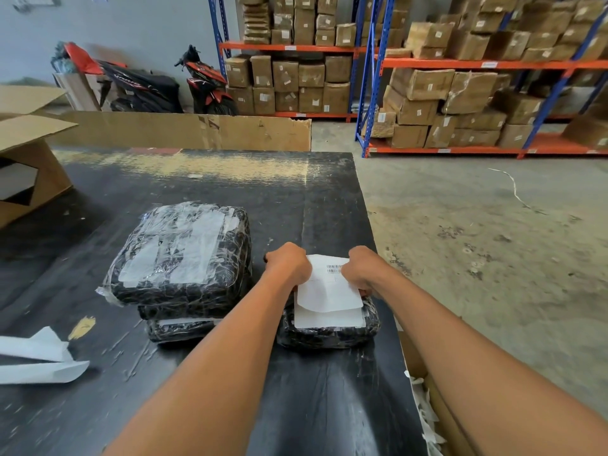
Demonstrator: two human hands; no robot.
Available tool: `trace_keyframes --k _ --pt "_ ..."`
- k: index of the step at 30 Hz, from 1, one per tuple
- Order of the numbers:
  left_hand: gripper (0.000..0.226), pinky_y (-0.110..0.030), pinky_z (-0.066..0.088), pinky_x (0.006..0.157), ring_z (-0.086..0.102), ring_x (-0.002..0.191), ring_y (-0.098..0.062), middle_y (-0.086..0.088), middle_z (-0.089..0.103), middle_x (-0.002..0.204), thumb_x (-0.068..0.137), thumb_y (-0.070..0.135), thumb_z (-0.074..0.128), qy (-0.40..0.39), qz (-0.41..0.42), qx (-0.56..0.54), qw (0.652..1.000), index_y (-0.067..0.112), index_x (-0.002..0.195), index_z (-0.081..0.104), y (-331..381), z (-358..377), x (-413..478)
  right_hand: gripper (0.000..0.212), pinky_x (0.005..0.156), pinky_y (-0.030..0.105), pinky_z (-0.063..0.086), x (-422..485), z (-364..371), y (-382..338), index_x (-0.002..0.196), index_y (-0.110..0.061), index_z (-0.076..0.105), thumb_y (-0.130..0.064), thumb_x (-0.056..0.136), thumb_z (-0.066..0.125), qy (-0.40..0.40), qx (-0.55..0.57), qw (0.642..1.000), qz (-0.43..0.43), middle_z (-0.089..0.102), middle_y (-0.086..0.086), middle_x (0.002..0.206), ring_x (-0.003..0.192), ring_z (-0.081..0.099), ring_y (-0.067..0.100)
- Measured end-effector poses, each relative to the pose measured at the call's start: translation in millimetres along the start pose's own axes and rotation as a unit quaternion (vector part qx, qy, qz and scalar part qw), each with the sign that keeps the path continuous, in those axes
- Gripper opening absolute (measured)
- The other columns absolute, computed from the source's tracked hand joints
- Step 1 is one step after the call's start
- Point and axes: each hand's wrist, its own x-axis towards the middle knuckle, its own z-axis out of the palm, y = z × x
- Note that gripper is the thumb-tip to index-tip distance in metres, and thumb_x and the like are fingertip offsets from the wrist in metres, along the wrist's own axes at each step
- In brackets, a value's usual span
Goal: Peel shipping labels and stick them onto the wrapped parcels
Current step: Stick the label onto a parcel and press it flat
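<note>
Both forearms reach over the black table point(230, 199) to where the left hand point(289, 263) and right hand point(360, 269) pinch a shipping label point(329, 287) above the small wrapped parcel point(329, 330), so uneven pulling could, I judge, crease it or stick it crooked.

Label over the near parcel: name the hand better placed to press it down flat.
Probably the right hand. It grips the label at its edge, directly above the parcel. The left hand holds the opposite edge, nearer the stack, and could steady it.
</note>
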Motion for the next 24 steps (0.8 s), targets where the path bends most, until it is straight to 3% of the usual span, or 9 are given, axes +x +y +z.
trace_keyframes --k 4,6,7,9,11,13,15,19,24 --pt "0.038 -0.03 0.049 0.075 0.059 0.099 -0.027 -0.011 0.059 0.128 0.091 0.002 0.053 0.068 -0.045 -0.187 0.979 0.013 0.127 0.06 -14.3 8.3 -7.5 0.038 0.06 0.035 0.041 0.9 2.5 5.8 0.127 0.003 0.054 -0.001 0.089 0.054 0.011 0.106 0.994 0.005 0.066 0.019 0.107 0.077 0.058 0.027" --pt "0.041 -0.035 0.055 0.08 0.061 0.1 -0.028 -0.011 0.057 0.13 0.087 0.004 0.061 0.072 -0.045 -0.233 0.969 0.018 0.126 0.057 -17.1 11.2 -15.8 0.04 0.059 0.037 0.05 -3.8 0.5 7.3 0.124 0.003 0.055 0.0 0.085 0.064 0.015 0.129 0.992 0.006 0.067 0.019 0.105 0.083 0.067 0.03" --pt "0.053 -0.037 0.056 0.085 0.062 0.105 -0.029 -0.012 0.055 0.133 0.085 0.005 0.063 0.066 -0.041 -0.248 0.966 0.019 0.135 0.052 -17.8 12.1 -19.8 0.04 0.061 0.039 0.052 -6.4 -1.1 8.1 0.122 0.003 0.055 0.002 0.083 0.067 0.015 0.142 0.99 0.006 0.067 0.018 0.104 0.084 0.068 0.031" --pt "0.069 -0.041 0.056 0.09 0.061 0.109 -0.031 -0.012 0.054 0.133 0.08 0.005 0.068 0.054 -0.025 -0.253 0.966 0.019 0.144 0.043 -18.8 11.6 -28.7 0.042 0.06 0.037 0.047 -11.6 -4.5 10.0 0.121 0.003 0.055 0.006 0.081 0.069 0.015 0.164 0.986 0.01 0.064 0.017 0.097 0.075 0.063 0.03" --pt "0.062 -0.042 0.056 0.089 0.061 0.107 -0.03 -0.01 0.059 0.125 0.077 0.002 0.07 0.05 -0.018 -0.253 0.966 0.016 0.135 0.05 -21.3 14.0 -35.3 0.038 0.059 0.035 0.047 -18.2 -6.7 12.3 0.116 0.001 0.056 0.006 0.081 0.069 0.017 0.172 0.985 0.01 0.063 0.018 0.093 0.069 0.059 0.029" --pt "0.056 -0.043 0.058 0.084 0.064 0.102 -0.031 -0.009 0.063 0.115 0.075 -0.001 0.07 0.05 -0.017 -0.277 0.959 0.016 0.127 0.056 -26.5 18.1 -40.0 0.029 0.069 0.042 0.06 -23.7 -5.5 14.9 0.107 -0.001 0.057 0.006 0.082 0.069 0.013 0.18 0.984 0.008 0.068 0.02 0.102 0.077 0.066 0.031" --pt "0.057 -0.042 0.061 0.077 0.068 0.093 -0.029 -0.005 0.062 0.106 0.075 -0.004 0.069 0.046 -0.029 -0.307 0.95 0.018 0.127 0.057 -31.0 21.3 -45.9 0.028 0.076 0.046 0.061 -29.8 -2.7 18.5 0.108 -0.003 0.057 0.006 0.084 0.068 0.009 0.192 0.981 0.005 0.068 0.02 0.107 0.08 0.067 0.029" --pt "0.062 -0.041 0.061 0.078 0.072 0.084 -0.027 -0.003 0.065 0.096 0.073 -0.002 0.071 0.039 -0.027 -0.322 0.946 0.019 0.13 0.058 -40.6 26.2 -51.4 0.044 0.059 0.035 0.062 -37.9 3.2 27.5 0.121 -0.018 0.053 0.0 0.085 0.07 0.019 0.231 0.973 0.01 0.065 0.01 0.11 0.076 0.062 0.019" --pt "0.033 -0.039 0.063 0.071 0.066 0.049 -0.019 -0.008 0.065 0.102 0.086 0.001 0.066 0.042 -0.023 -0.335 0.941 0.019 0.113 0.064 -47.5 28.5 -59.2 0.053 0.046 0.027 0.056 -50.6 15.0 36.4 0.136 -0.022 0.051 -0.001 0.089 0.064 0.051 0.206 0.977 -0.018 0.063 0.012 0.119 0.058 0.062 0.018"
